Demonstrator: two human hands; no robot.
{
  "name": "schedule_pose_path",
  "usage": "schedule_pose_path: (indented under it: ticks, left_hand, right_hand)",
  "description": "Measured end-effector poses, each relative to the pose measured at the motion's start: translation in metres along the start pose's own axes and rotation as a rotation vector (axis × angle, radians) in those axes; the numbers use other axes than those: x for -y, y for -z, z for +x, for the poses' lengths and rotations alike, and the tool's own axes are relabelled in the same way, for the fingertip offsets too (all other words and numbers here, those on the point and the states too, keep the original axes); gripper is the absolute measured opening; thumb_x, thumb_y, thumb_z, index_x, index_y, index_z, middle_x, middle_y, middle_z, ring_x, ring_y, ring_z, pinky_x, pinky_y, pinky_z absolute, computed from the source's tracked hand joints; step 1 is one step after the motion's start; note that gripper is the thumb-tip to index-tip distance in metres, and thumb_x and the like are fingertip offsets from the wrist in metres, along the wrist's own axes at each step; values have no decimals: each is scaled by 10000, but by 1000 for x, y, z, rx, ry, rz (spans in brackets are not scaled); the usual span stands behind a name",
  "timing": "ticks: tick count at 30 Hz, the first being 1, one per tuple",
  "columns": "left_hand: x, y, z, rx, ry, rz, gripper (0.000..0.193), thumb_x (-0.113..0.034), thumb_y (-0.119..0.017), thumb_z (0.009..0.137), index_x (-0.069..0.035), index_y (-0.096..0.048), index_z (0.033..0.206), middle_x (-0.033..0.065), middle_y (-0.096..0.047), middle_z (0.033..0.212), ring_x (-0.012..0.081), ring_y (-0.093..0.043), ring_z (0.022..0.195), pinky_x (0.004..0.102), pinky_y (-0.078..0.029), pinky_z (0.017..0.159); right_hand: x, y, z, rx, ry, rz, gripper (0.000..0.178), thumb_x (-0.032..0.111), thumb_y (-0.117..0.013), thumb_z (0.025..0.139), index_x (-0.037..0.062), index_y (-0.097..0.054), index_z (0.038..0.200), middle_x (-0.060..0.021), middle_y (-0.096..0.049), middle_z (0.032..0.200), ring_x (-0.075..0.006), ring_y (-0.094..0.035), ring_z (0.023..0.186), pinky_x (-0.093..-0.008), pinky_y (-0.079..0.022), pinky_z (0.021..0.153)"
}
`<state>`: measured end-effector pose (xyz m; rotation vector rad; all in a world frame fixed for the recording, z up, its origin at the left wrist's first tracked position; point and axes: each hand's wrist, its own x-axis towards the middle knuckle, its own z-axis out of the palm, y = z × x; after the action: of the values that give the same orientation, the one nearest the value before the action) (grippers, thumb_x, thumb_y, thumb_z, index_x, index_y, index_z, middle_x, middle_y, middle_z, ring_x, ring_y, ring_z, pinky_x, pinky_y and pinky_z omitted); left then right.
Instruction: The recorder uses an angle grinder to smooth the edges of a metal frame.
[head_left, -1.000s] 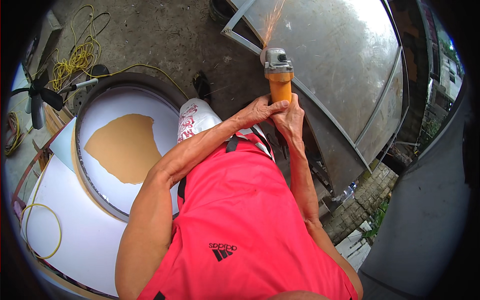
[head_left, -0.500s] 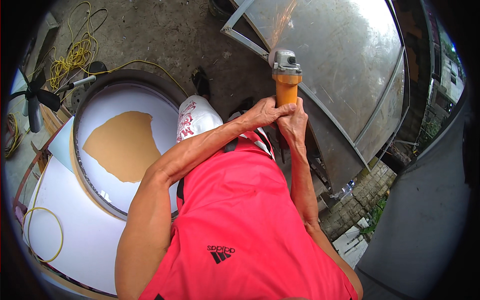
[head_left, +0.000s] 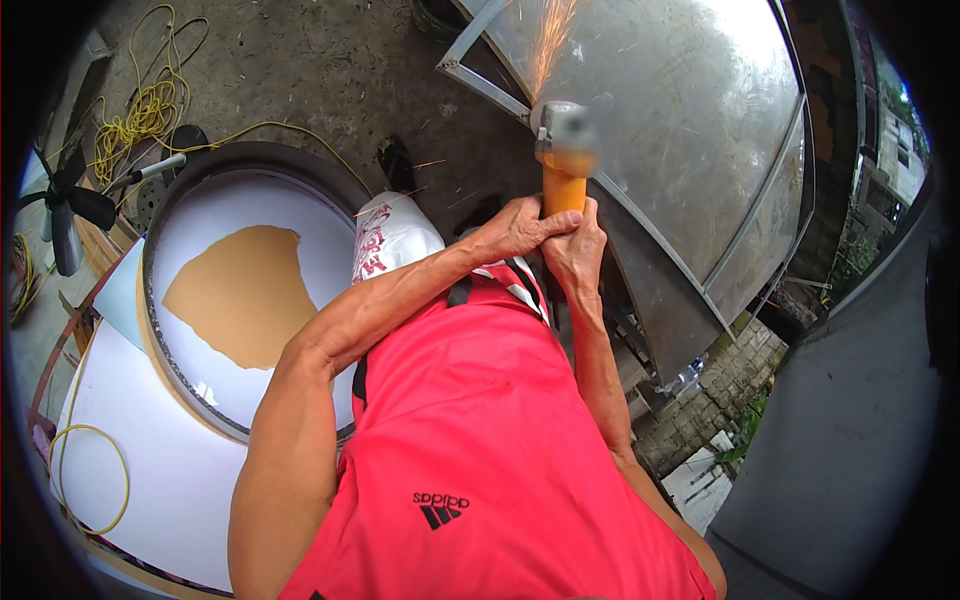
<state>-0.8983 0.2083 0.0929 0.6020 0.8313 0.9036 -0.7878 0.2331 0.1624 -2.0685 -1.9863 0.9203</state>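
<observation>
An orange angle grinder (head_left: 565,190) with a grey metal head is held out in front of me. My left hand (head_left: 518,226) reaches across from the left and closes on the rear of its body, thumb lying over it. My right hand (head_left: 580,248) wraps the same rear end, close against the left. The disc, mostly hidden by the head, is at the edge of a metal frame (head_left: 490,88) beside a large grey metal sheet (head_left: 690,130). Orange sparks (head_left: 549,45) spray away from it over the sheet.
On the left, a round dark-rimmed ring (head_left: 160,300) surrounds a white surface bearing a torn brown sheet (head_left: 245,295). A black-bladed fan (head_left: 65,205) stands beyond it. A tangled yellow cord (head_left: 150,125) crosses the concrete floor (head_left: 290,70). A grey sheet-like surface (head_left: 830,430) rises at right.
The grinder and both hands have shifted slightly left and toward me. The spark spray is thicker, and a few sparks now fly near my foot.
</observation>
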Motion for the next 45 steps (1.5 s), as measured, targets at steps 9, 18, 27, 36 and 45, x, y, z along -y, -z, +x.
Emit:
schedule_pose_path:
  ticks: [9, 18, 27, 36, 45]
  left_hand:
    - [5, -4, 3, -2, 27, -11, 673, -567, -626, 925, 48, -604, 1196, 120, -672, 1022, 149, -626, 923, 304, -510, 778]
    - [7, -4, 7, -53, -69, -12, 685, -590, -628, 912, 60, -632, 1126, 122, -690, 962, 161, -636, 891, 325, -521, 772]
    - [-11, -1, 3, -139, -64, 106, 691, -558, -631, 924, 67, -588, 1215, 165, -682, 1063, 194, -643, 984, 330, -516, 844]
    - [-31, 34, -14, -405, -155, 55, 674, -548, -634, 923, 80, -600, 1167, 193, -700, 1018, 234, -678, 938, 342, -521, 830]
    - [-45, 50, -15, -382, -181, -74, 659, -557, -615, 935, 66, -619, 1150, 115, -686, 970, 137, -633, 887, 292, -517, 765]
  right_hand:
    - [0, 3, 0, 27, -97, 7, 404, 219, -727, 796, -1, -511, 1056, -286, -687, 886, -459, -681, 896, -472, -543, 734]
    - [-7, 4, 3, 38, -42, -19, 376, 215, -704, 819, 11, -510, 1068, -283, -686, 878, -454, -684, 888, -476, -541, 717]
    - [0, 3, 13, 15, 65, -20, 328, 208, -676, 843, 11, -531, 1063, -270, -682, 863, -461, -681, 854, -469, -541, 692]
    - [42, -23, 45, 156, 238, 26, 327, 226, -668, 862, 5, -522, 1053, -274, -671, 829, -466, -677, 829, -464, -538, 684]
    - [63, -31, 60, 165, 271, 10, 369, 269, -689, 844, 7, -512, 1033, -285, -674, 821, -479, -670, 834, -487, -534, 692]
